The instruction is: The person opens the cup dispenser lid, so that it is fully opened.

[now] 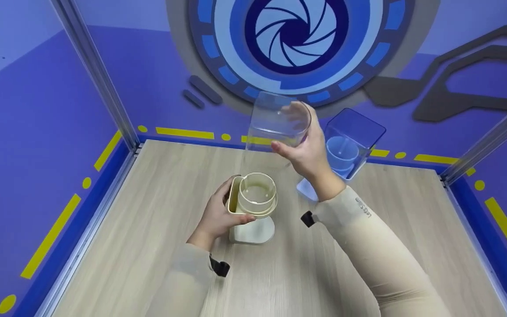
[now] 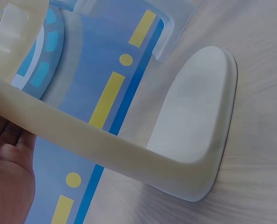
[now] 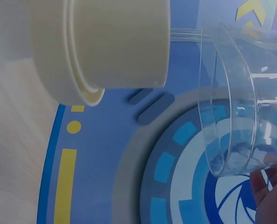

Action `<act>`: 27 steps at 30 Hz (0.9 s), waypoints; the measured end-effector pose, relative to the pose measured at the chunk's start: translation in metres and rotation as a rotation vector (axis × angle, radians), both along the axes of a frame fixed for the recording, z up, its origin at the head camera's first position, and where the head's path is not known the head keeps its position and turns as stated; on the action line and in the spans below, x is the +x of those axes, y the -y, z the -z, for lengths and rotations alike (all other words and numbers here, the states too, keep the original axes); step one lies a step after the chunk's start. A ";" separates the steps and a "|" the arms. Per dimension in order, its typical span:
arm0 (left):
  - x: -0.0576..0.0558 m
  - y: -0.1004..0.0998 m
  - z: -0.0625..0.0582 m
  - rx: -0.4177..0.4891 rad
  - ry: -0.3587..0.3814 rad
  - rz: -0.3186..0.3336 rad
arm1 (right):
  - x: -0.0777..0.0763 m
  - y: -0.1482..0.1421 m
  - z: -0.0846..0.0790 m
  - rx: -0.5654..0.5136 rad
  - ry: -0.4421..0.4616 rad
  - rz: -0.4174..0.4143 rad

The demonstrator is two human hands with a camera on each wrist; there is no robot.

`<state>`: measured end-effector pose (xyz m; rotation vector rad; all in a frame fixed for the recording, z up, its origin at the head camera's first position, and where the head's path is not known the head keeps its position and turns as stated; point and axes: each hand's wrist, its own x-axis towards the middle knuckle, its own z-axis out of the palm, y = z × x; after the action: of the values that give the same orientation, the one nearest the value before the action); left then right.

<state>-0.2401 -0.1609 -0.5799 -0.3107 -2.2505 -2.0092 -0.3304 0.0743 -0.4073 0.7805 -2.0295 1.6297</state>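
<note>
A cream plastic stand (image 1: 258,211) with a round cup-like top (image 1: 258,192) stands upright on the table. Its flat rounded foot (image 2: 194,112) rests on the wood in the left wrist view. My left hand (image 1: 214,214) grips the stand's upper part from the left, thumb along the front. Above it, my right hand (image 1: 310,152) holds a clear plastic container (image 1: 271,115) round its right side, thumb in front and fingers behind. The right wrist view shows the clear container (image 3: 236,107) apart from the cream cup (image 3: 122,44), with a gap between them.
Behind my right forearm stands a similar blue stand (image 1: 342,152) with a blue see-through container (image 1: 361,125) and a light foot (image 1: 307,190). Printed blue panels (image 1: 117,70) and metal posts (image 1: 99,66) border the wooden table (image 1: 148,211).
</note>
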 end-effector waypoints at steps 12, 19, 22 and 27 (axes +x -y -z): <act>-0.002 0.000 0.002 0.041 -0.029 0.007 | -0.028 0.004 0.031 0.093 0.165 0.035; 0.000 0.002 0.002 0.043 -0.030 0.002 | -0.040 0.005 0.062 0.186 0.245 0.051; 0.001 0.001 0.001 0.038 -0.032 0.005 | -0.043 0.006 0.074 0.213 0.290 0.036; 0.001 -0.001 0.002 0.027 -0.015 0.003 | -0.050 0.006 0.093 0.278 0.344 0.027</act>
<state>-0.2396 -0.1604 -0.5819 -0.3260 -2.2136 -2.0293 -0.3801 0.0684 -0.5007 0.5884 -2.5366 1.5722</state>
